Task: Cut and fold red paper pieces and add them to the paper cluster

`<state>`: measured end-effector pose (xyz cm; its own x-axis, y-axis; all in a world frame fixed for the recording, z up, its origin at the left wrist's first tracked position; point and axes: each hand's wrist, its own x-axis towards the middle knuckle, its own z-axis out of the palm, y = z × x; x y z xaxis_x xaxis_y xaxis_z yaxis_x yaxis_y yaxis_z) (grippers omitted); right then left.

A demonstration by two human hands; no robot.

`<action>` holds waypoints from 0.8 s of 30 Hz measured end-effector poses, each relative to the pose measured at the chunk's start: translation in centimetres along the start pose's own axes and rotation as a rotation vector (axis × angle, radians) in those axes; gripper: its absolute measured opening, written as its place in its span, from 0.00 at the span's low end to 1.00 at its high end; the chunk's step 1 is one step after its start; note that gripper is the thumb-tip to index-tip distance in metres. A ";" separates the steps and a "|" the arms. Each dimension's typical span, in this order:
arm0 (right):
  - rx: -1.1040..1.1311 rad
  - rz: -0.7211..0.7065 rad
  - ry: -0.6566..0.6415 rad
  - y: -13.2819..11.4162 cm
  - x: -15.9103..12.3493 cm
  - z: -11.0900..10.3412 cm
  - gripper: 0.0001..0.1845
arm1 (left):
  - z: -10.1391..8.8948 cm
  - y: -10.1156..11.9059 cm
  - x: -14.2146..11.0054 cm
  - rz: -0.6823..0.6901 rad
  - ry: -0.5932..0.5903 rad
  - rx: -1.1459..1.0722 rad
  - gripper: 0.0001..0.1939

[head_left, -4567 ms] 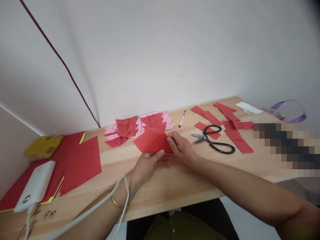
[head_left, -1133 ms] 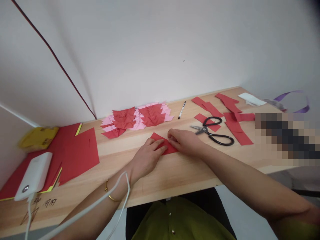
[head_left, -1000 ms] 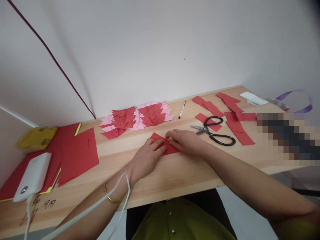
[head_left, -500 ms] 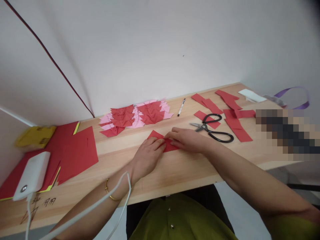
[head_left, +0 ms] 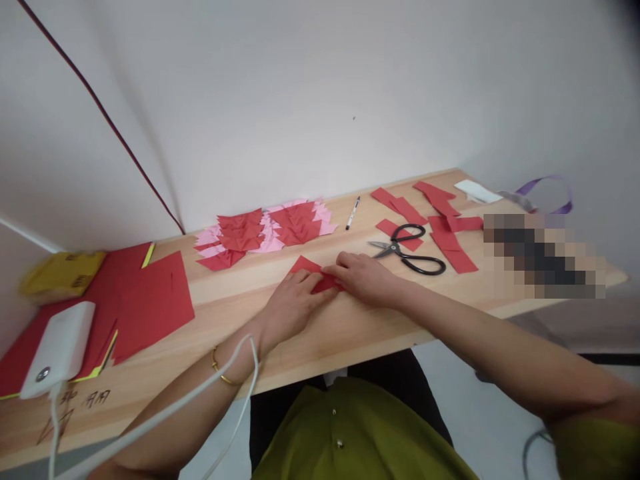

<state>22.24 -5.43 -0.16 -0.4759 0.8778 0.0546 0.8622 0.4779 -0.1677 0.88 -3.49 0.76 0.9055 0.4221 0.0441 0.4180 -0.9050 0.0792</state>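
Note:
A small piece of red paper [head_left: 303, 264] lies on the wooden table, partly hidden under my fingers. My left hand [head_left: 293, 301] holds its left side down, with the thumb reaching along the near edge. From the right, my right hand [head_left: 364, 277] grips the same sheet, its bent fingers on a fold in the middle. The two hands nearly touch. Black-handled scissors [head_left: 395, 248] lie spread just beyond my right hand. Behind the paper are rows of folded red and pink paper pieces [head_left: 240, 230].
Red paper strips [head_left: 453, 250] and a pen [head_left: 353, 213] lie toward the back right. At left are red sheets [head_left: 155, 307], a yellow packet [head_left: 65, 273] and a white power bank [head_left: 59, 347]. Its white cable [head_left: 165, 421] crosses over my left forearm. A wall borders the table's back.
My left thumb has shifted to the right along the paper's near edge. The whole view has moved slightly; both hands stay on the red paper.

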 end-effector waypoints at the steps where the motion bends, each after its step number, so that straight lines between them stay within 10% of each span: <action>1: -0.002 0.003 0.009 0.1 0.0 0.1 0.20 | 0.0 0.0 -0.1 0.009 -0.008 0.005 0.23; 18: 0.368 -0.025 -0.004 1.5 -0.1 -0.8 0.19 | -0.5 0.0 -4.7 -0.124 0.038 0.048 0.19; 24: 0.201 0.274 0.095 -2.5 0.4 -1.0 0.25 | -0.2 0.0 -4.4 -0.138 0.066 0.018 0.19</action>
<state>20.08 -6.18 1.26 -0.2052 0.9762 0.0708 0.8997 0.2166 -0.3790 -3.06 -5.34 0.73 0.8327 0.5448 0.0993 0.5402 -0.8385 0.0713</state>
